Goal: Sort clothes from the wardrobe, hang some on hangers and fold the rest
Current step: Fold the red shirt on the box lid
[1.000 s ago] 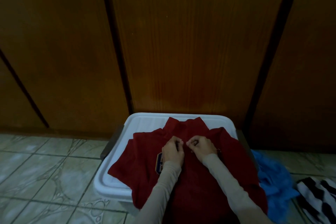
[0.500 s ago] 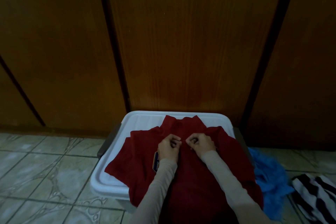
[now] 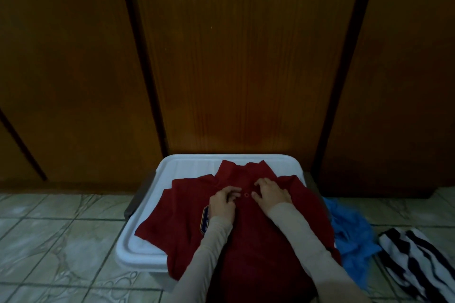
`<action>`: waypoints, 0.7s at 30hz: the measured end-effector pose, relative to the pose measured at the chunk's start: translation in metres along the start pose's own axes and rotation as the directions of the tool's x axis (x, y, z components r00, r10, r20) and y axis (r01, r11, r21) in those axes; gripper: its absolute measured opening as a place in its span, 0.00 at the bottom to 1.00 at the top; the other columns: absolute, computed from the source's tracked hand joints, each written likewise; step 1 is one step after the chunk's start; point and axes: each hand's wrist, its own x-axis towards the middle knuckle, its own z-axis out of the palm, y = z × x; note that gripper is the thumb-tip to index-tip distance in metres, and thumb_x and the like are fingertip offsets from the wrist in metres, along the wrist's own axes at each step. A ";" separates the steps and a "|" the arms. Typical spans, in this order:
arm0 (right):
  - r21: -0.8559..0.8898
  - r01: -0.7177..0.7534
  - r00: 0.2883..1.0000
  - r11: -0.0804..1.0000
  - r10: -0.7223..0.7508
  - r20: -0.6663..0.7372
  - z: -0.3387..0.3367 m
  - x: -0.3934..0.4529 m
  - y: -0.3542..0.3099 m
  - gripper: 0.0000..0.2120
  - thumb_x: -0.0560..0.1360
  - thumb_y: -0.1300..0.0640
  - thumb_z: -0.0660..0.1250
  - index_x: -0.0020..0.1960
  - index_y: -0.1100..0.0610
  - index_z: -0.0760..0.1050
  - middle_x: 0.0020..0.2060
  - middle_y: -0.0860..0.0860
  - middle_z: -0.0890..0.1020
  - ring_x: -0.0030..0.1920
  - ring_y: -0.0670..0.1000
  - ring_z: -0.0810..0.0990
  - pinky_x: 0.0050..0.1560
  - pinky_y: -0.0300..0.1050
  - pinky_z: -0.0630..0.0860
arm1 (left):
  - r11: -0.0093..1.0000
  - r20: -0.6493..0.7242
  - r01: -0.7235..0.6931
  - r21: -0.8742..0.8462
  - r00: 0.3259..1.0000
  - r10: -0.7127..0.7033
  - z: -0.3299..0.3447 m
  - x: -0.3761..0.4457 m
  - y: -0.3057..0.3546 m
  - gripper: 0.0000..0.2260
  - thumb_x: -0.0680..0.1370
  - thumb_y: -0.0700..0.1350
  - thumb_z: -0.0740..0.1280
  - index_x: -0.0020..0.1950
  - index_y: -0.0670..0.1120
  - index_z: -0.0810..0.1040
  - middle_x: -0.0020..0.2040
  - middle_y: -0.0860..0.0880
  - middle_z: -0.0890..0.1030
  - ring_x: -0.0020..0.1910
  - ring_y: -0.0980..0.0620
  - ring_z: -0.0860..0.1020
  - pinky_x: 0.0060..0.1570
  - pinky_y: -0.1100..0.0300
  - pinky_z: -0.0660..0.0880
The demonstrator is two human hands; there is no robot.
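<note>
I see a white bin [image 3: 145,248] with its lid on, standing against the wardrobe doors [image 3: 246,56]; I cannot see inside it. A red shirt [image 3: 258,241] lies spread face up on the lid, collar at the far end. My left hand [image 3: 222,202] and right hand [image 3: 272,190] rest on the chest just either side of a button [image 3: 246,194], fingers loosely curled and gripping nothing. Right of the bin a blue garment [image 3: 354,236] and a striped one [image 3: 416,256] lie on the tiles [image 3: 61,229].
</note>
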 end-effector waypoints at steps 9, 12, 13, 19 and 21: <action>-0.055 -0.109 0.993 0.993 0.106 -0.049 -0.007 -0.009 0.000 0.22 0.77 0.45 0.60 0.68 0.48 0.63 0.59 0.52 0.77 0.61 0.54 0.74 0.63 0.50 0.66 | 0.922 0.230 -0.064 0.382 0.973 -0.028 -0.022 -0.016 0.020 0.31 0.78 0.44 0.57 0.75 0.62 0.45 0.43 0.47 0.78 0.47 0.46 0.78 0.55 0.54 0.73; 0.040 -0.136 0.988 0.990 0.139 -0.074 -0.011 -0.012 -0.003 0.14 0.77 0.51 0.62 0.60 0.54 0.70 0.57 0.52 0.77 0.58 0.53 0.75 0.58 0.47 0.69 | 0.827 0.330 -0.130 0.547 0.941 -0.070 -0.024 -0.006 0.030 0.26 0.80 0.46 0.53 0.76 0.62 0.48 0.58 0.42 0.78 0.56 0.43 0.76 0.58 0.53 0.69; 0.076 -0.163 0.984 0.984 0.167 -0.059 -0.013 -0.013 -0.002 0.15 0.77 0.52 0.62 0.61 0.56 0.69 0.57 0.53 0.77 0.58 0.53 0.75 0.56 0.46 0.70 | 0.781 0.360 -0.169 0.601 0.930 -0.076 -0.023 -0.004 0.032 0.25 0.81 0.46 0.52 0.76 0.61 0.50 0.61 0.42 0.76 0.59 0.43 0.75 0.59 0.53 0.69; 0.157 -0.292 0.956 0.943 0.284 0.072 -0.017 -0.012 0.008 0.32 0.76 0.50 0.61 0.74 0.56 0.49 0.61 0.56 0.74 0.60 0.56 0.75 0.58 0.49 0.72 | 0.596 0.578 -0.417 0.686 0.810 -0.098 -0.023 0.001 0.038 0.28 0.81 0.46 0.53 0.76 0.61 0.43 0.60 0.39 0.75 0.56 0.41 0.75 0.56 0.51 0.71; 0.179 -0.226 0.973 0.958 0.215 0.080 -0.016 -0.014 0.008 0.36 0.77 0.53 0.61 0.76 0.48 0.42 0.52 0.55 0.77 0.54 0.56 0.77 0.56 0.50 0.74 | 0.567 0.592 -0.437 0.698 0.798 -0.114 -0.022 0.006 0.038 0.26 0.81 0.46 0.54 0.77 0.58 0.48 0.63 0.39 0.73 0.60 0.40 0.74 0.57 0.51 0.70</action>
